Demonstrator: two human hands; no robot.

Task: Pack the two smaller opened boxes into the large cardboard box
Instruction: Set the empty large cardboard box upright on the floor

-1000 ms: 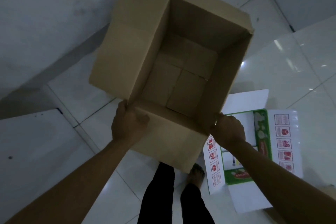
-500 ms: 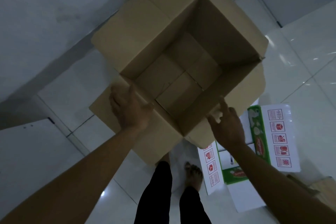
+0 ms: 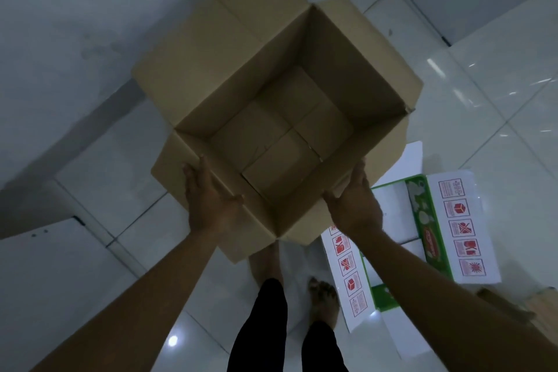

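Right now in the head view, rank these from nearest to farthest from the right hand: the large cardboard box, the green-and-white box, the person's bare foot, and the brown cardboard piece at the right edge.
1. Large cardboard box: the right hand rests against its near right flap.
2. Green-and-white box: lying open just to the hand's right.
3. Bare foot: below the hand, toward the person.
4. Brown cardboard piece: far lower right.

One large cardboard box (image 3: 280, 118), open, centre of frame. One white-and-green printed box (image 3: 422, 238), opened, lower right. One brown cardboard piece (image 3: 507, 302), partly visible at right edge. Two hands: left hand (image 3: 208, 202), right hand (image 3: 353, 205). Two bare feet (image 3: 323, 299), bottom centre.
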